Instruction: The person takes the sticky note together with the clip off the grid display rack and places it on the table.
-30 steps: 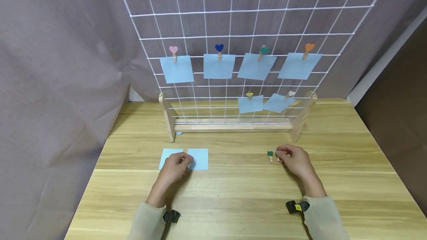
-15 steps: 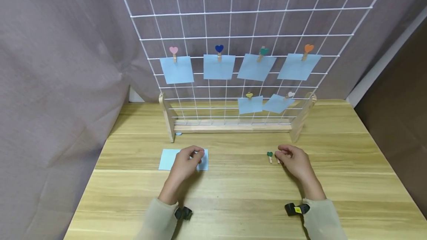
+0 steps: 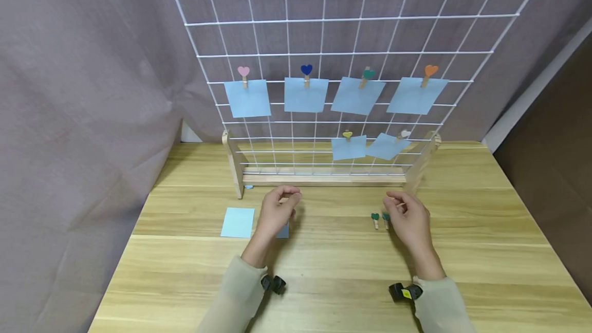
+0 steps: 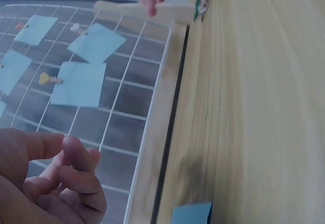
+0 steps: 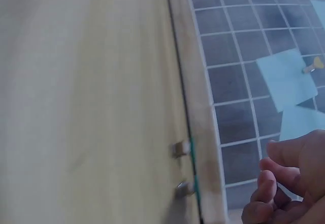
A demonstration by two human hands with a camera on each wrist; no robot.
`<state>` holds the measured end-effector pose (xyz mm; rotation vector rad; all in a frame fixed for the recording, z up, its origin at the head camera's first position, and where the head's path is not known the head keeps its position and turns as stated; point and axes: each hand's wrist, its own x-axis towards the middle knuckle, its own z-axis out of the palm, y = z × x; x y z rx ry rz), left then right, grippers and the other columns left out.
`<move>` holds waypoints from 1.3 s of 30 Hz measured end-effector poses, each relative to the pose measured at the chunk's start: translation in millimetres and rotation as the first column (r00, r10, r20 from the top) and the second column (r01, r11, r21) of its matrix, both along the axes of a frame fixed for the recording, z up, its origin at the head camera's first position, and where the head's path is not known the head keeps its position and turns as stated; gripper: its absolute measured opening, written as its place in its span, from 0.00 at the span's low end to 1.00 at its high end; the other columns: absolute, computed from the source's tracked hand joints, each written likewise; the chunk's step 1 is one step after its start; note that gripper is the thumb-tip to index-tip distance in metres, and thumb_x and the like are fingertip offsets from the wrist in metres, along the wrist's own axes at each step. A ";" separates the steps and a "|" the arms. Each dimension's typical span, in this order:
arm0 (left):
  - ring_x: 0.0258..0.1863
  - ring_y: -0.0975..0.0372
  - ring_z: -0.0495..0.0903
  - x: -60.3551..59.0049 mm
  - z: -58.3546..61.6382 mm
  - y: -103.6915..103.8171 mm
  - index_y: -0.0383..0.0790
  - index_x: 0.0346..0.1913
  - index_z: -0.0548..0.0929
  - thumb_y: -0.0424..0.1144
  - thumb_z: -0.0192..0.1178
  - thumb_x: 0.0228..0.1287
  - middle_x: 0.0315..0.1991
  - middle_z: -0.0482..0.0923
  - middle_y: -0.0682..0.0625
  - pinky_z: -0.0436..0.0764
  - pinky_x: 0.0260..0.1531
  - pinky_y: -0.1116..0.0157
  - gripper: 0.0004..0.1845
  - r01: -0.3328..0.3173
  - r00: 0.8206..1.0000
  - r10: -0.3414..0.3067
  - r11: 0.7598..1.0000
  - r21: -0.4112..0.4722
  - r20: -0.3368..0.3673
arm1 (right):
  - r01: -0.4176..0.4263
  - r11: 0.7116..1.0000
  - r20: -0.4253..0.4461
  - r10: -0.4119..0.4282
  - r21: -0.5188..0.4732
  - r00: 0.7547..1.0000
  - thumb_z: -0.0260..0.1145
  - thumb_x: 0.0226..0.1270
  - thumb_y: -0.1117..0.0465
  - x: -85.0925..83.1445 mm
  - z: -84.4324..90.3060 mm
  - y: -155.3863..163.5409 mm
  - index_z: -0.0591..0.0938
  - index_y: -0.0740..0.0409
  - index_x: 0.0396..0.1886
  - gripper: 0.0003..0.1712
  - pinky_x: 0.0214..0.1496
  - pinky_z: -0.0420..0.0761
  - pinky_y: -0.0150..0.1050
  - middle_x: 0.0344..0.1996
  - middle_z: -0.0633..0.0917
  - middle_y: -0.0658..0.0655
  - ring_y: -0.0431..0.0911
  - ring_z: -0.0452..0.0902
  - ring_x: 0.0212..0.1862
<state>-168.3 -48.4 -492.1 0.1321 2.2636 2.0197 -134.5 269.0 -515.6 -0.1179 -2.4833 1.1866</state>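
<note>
My left hand (image 3: 288,200) hovers just in front of the rack's wooden base (image 3: 324,177), fingers curled with thumb against index; the left wrist view shows nothing between those fingers (image 4: 76,170). Under its wrist a corner of a blue paper square (image 3: 283,232) shows on the table. A second blue square (image 3: 238,222) lies flat to the left. My right hand (image 3: 395,204) is raised over the table and pinches a small pale clip, of which only a sliver shows. Two heart clips, green (image 3: 375,218) and teal (image 3: 386,217), lie just left of it.
A white wire grid (image 3: 351,17) stands in the wooden base at the back of the table (image 3: 333,271). Several blue squares hang on it from heart clips, in an upper row and a short lower row at the right. A grey curtain (image 3: 92,91) hangs behind.
My left hand moved right across the two squares, then lifted forward towards the rack. My right hand rose slightly from beside the clips, uncovering the teal one.
</note>
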 end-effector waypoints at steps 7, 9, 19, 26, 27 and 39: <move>0.19 0.55 0.80 -8.1 6.0 20.7 0.30 0.50 0.84 0.33 0.64 0.74 0.43 0.84 0.43 0.78 0.19 0.70 0.09 -0.007 1.000 0.007 1.000 0.027 -0.023 | -0.014 0.997 0.007 0.014 -0.082 1.000 0.69 0.77 0.63 -11.5 15.5 -13.8 0.88 0.66 0.49 0.11 0.24 0.72 0.26 0.34 0.86 0.61 0.35 0.73 0.28; 0.21 0.47 0.82 -11.1 6.3 25.8 0.30 0.50 0.84 0.33 0.64 0.74 0.41 0.84 0.44 0.76 0.17 0.72 0.09 -0.015 0.999 0.016 1.000 0.022 -0.045 | -0.023 0.994 -0.001 0.023 -0.104 1.000 0.69 0.76 0.63 -15.3 19.4 -19.0 0.89 0.66 0.49 0.11 0.27 0.73 0.24 0.33 0.87 0.62 0.35 0.74 0.29; 0.30 0.33 0.85 -31.9 11.7 49.6 0.28 0.56 0.83 0.31 0.63 0.75 0.50 0.86 0.37 0.88 0.34 0.41 0.13 -0.036 0.988 0.049 0.995 0.090 -0.149 | -0.108 0.985 -0.116 0.093 -0.133 0.989 0.68 0.77 0.63 -41.8 45.9 -40.4 0.88 0.69 0.50 0.12 0.34 0.75 0.22 0.33 0.89 0.66 0.30 0.78 0.31; 0.30 0.32 0.86 -45.9 12.0 67.0 0.30 0.64 0.79 0.29 0.61 0.76 0.57 0.83 0.31 0.81 0.17 0.71 0.18 -0.033 0.984 0.054 0.992 0.126 -0.168 | -0.159 0.974 -0.201 0.125 -0.162 0.972 0.67 0.77 0.64 -57.8 70.9 -53.4 0.86 0.71 0.52 0.13 0.34 0.75 0.23 0.33 0.87 0.68 0.32 0.77 0.30; 0.31 0.31 0.85 -48.0 11.5 69.4 0.30 0.65 0.79 0.29 0.61 0.76 0.57 0.83 0.30 0.79 0.15 0.73 0.18 -0.040 0.984 0.061 0.991 0.131 -0.164 | -0.166 0.972 -0.205 0.131 -0.167 0.970 0.67 0.78 0.64 -59.5 74.8 -55.3 0.86 0.71 0.53 0.14 0.34 0.75 0.23 0.33 0.87 0.68 0.32 0.76 0.31; 0.26 0.30 0.84 -64.1 13.6 95.7 0.32 0.67 0.79 0.30 0.64 0.74 0.54 0.84 0.32 0.88 0.29 0.40 0.21 -0.101 0.957 0.143 0.980 0.174 -0.251 | -0.192 0.971 -0.241 0.154 -0.144 0.958 0.67 0.77 0.64 -75.8 103.1 -68.3 0.83 0.69 0.59 0.17 0.30 0.74 0.23 0.37 0.87 0.64 0.35 0.76 0.30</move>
